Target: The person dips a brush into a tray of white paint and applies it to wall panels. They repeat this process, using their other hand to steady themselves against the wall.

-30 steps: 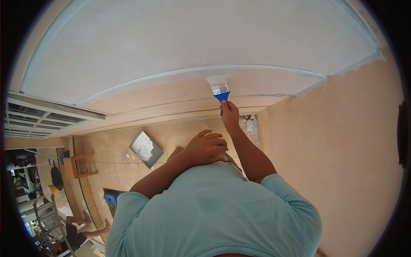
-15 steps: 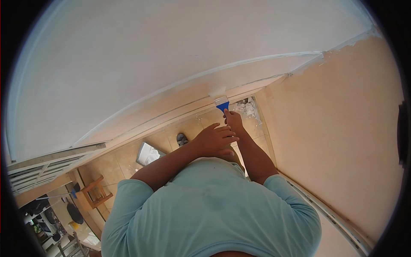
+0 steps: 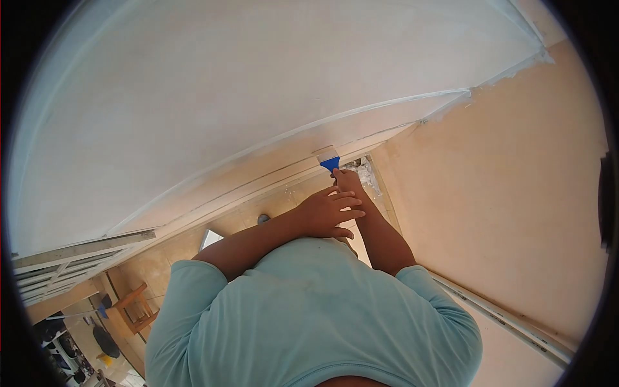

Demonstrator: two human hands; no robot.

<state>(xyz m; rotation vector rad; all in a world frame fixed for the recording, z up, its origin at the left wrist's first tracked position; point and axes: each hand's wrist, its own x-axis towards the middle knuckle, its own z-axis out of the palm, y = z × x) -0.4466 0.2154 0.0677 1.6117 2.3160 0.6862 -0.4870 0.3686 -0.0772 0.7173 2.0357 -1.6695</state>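
Note:
My right hand (image 3: 349,182) is wrapped round the handle of a blue putty knife (image 3: 330,164). Its wide blade lies right at the lower part of the pale wall (image 3: 284,153), just below a raised white moulding line (image 3: 309,128). A small light smear shows on the wall above the blade. My left hand (image 3: 327,211) has its fingers spread and holds nothing. It lies across in front of me, its fingertips overlapping my right forearm in this view.
A beige wall (image 3: 490,193) meets the pale one at the right corner. White debris (image 3: 369,175) lies on the tiled floor there. A white-and-grey container (image 3: 211,239) and my shoe (image 3: 263,219) show below. At lower left are a wooden stool (image 3: 132,309) and a white louvred frame (image 3: 77,261).
The putty knife and my right hand have shifted slightly left and down in view. My left arm now covers more of the container and shoe. The whole view has tilted a little.

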